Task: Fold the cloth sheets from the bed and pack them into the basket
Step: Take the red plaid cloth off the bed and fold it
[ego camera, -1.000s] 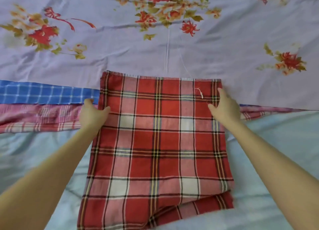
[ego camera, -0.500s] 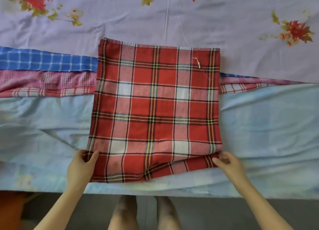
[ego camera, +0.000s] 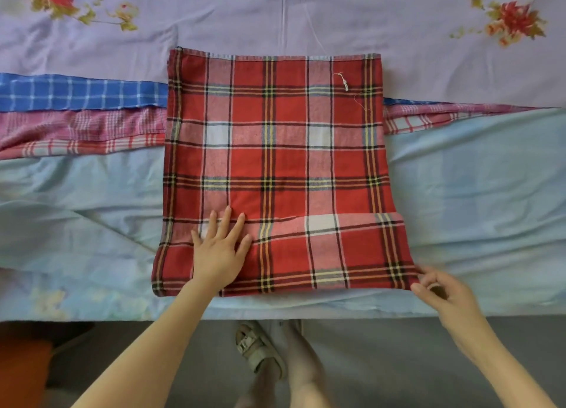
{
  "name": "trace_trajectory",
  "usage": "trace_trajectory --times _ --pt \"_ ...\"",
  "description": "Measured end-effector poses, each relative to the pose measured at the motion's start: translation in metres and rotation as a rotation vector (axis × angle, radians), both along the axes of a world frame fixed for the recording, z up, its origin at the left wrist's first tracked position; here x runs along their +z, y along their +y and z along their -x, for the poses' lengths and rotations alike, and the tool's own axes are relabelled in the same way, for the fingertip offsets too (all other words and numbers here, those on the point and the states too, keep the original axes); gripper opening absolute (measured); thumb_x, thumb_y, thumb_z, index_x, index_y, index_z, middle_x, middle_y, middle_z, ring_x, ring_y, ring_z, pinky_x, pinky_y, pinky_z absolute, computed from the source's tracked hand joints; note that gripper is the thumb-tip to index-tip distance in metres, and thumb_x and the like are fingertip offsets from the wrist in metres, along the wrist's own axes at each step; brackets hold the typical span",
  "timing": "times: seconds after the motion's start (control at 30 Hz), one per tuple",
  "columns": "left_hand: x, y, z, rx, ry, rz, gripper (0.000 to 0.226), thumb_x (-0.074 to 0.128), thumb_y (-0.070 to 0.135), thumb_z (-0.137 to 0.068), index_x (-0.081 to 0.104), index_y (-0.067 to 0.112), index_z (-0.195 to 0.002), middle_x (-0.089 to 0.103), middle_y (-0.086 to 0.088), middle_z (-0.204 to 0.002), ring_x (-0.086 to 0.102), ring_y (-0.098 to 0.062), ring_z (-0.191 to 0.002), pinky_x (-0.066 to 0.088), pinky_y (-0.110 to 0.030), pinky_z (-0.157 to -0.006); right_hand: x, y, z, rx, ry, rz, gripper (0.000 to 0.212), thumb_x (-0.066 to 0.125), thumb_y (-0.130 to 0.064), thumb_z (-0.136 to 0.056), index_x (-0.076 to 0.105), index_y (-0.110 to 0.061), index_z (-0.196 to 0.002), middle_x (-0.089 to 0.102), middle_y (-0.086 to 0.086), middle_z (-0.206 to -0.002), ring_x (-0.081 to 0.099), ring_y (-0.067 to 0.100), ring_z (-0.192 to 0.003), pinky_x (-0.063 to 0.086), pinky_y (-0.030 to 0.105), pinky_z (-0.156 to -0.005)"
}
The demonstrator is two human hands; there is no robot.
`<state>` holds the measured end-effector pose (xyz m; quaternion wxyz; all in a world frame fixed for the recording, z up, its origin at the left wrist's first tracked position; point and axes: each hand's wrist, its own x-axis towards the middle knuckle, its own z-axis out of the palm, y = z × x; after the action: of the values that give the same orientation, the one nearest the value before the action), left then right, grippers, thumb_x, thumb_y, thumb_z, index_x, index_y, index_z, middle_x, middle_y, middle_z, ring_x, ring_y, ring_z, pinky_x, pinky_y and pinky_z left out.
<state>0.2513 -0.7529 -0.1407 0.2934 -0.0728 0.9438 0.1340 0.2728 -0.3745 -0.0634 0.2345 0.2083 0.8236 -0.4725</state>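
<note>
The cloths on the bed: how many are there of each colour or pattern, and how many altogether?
Red plaid cloth, folded, under the left hand, right hand at its corner: 1
Blue checked cloth: 1
Pink checked cloth: 1
Lilac floral sheet: 1
Light blue sheet: 1
Total: 5

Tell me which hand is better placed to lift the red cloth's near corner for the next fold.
Right hand: its fingers are at the red cloth's near right corner. Left hand lies flat on it.
</note>
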Motion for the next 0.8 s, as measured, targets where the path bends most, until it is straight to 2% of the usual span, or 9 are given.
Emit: trace_trajectory --times 0.07,0.13,0.2,0.3,0.43,0.57,0.63,0.7,0.8 --pt "-0.002 -0.001 -0.002 -0.038 0.0 0.035 0.065 0.023 0.062 -0.093 0.001 0.036 -0.15 -0.009 0.006 -0.158 -0.013 -0.022 -0.145 0.003 -0.057 -0.115 0.006 -0.008 -0.003 -0.04 -0.143 0.191 0.029 0.081 -0.033 -0.065 0.053 -0.023 -0.066 0.06 -0.018 -0.077 0.053 0.001 -0.077 0.039 0.024 -0.077" --pt "-0.004 0.001 -0.005 -0.072 -0.017 0.073 0.077 0.026 0.07 -0.088 -0.005 0.035 -0.149 -0.013 0.004 -0.158 -0.016 -0.023 -0.145 0.003 -0.059 -0.114 -0.002 -0.019 0.012 -0.085 -0.138 0.252 0.059 0.084 -0.057 -0.045 0.059 -0.023 -0.086 0.061 -0.012 -0.07 0.05 0.001 -0.062 0.036 0.02 -0.061" --pt "-0.005 0.004 -0.007 -0.096 -0.004 0.098 0.086 0.028 0.076 -0.083 -0.007 0.035 -0.149 -0.016 0.001 -0.158 -0.018 -0.026 -0.144 0.001 -0.062 -0.112 -0.01 -0.029 0.025 -0.133 -0.138 0.213 0.059 0.082 -0.041 -0.061 0.058 -0.018 -0.11 0.067 -0.008 -0.08 0.058 0.003 -0.065 0.038 0.021 -0.062" --pt "-0.005 0.001 -0.016 -0.161 0.02 0.12 0.088 0.022 0.08 -0.077 -0.008 0.037 -0.148 -0.017 -0.001 -0.157 -0.018 -0.028 -0.144 0.001 -0.063 -0.112 -0.018 -0.023 0.016 -0.225 -0.075 0.138 0.043 0.071 -0.004 -0.079 0.056 -0.016 -0.118 0.072 -0.001 -0.084 0.068 0.006 -0.074 0.046 0.024 -0.07" --pt "-0.004 -0.018 -0.051 -0.324 0.025 0.153 0.089 0.001 0.086 -0.069 -0.016 0.038 -0.142 -0.023 0.003 -0.151 -0.014 -0.027 -0.144 -0.003 -0.058 -0.113 -0.032 -0.016 -0.026 -0.226 -0.127 0.038 0.035 0.064 0.0 -0.084 0.056 -0.014 -0.115 0.069 0.0 -0.084 0.067 0.017 -0.084 0.043 0.025 -0.068" --pt "0.0 -0.046 -0.078 -0.46 0.058 0.174 0.086 0.027 0.08 -0.08 0.024 0.027 -0.148 0.03 -0.007 -0.152 0.03 -0.031 -0.139 -0.003 -0.054 -0.111 -0.05 -0.023 -0.037 0.229 0.313 -0.781 0.033 0.065 -0.015 -0.082 0.061 -0.008 -0.115 0.071 0.009 -0.091 0.061 0.035 -0.085 0.04 0.04 -0.077" --pt "0.003 -0.062 -0.083 -0.445 0.11 0.189 0.089 0.064 0.061 -0.074 0.032 0.017 -0.145 0.039 -0.011 -0.147 0.038 -0.033 -0.134 -0.004 -0.046 -0.114 -0.053 -0.031 -0.04 0.569 0.503 -0.864 0.045 0.054 -0.036 -0.086 0.061 -0.009 -0.121 0.069 0.011 -0.102 0.059 0.034 -0.093 0.039 0.043 -0.085" --pt "0.004 -0.072 -0.082 -0.401 0.19 0.197 0.093 0.082 0.041 -0.064 0.04 0.005 -0.139 0.046 -0.019 -0.14 0.043 -0.036 -0.13 -0.001 -0.038 -0.115 -0.059 -0.037 -0.042 0.823 0.541 -0.926 0.058 0.048 -0.048 -0.086 0.058 -0.01 -0.128 0.061 0.019 -0.12 0.054 0.038 -0.109 0.036 0.053 -0.096" --pt "0.003 -0.079 -0.084 -0.386 0.202 0.273 0.089 0.086 0.024 -0.055 0.05 -0.002 -0.132 0.051 -0.021 -0.135 0.047 -0.038 -0.126 -0.001 -0.038 -0.115 -0.068 -0.036 -0.03 0.951 0.4 -1.057 0.072 0.081 -0.019 -0.061 0.059 -0.006 -0.127 0.047 0.031 -0.134 0.047 0.052 -0.116 0.023 0.066 -0.101"
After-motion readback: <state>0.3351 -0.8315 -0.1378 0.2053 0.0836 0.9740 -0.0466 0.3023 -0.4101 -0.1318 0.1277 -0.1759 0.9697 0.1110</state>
